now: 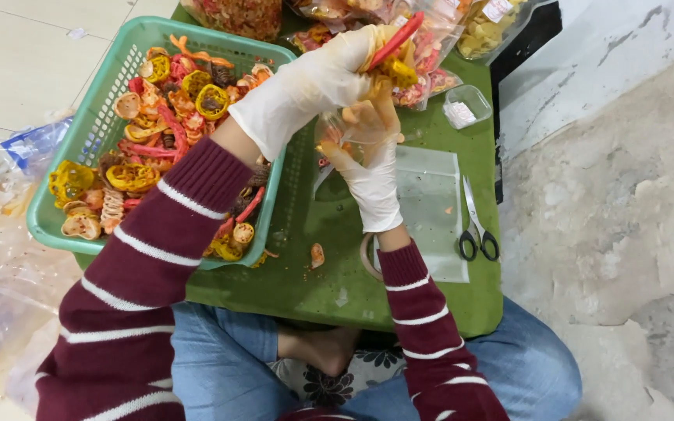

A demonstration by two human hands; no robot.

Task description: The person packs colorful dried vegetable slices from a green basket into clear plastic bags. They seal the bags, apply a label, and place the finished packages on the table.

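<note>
Bag (352, 129) is small, clear plastic, standing upright, its mouth pointing up, above the green table (399, 296). Right hand (372, 175), in a white glove, is wrapped around it from below. Just above, the left hand (317, 82) pinches red and yellow dried fruit slices (395, 51) over the mouth. Scissors (477, 226) lie nearby; a green basket (111, 78) sits left.

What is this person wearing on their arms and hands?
Both hands wear thin, whitish disposable gloves: left hand, right hand. Both arms are in long maroon knitted sleeves with narrow white stripes, the left sleeve and the right sleeve, with ribbed cuffs ending at the wrists.
</note>
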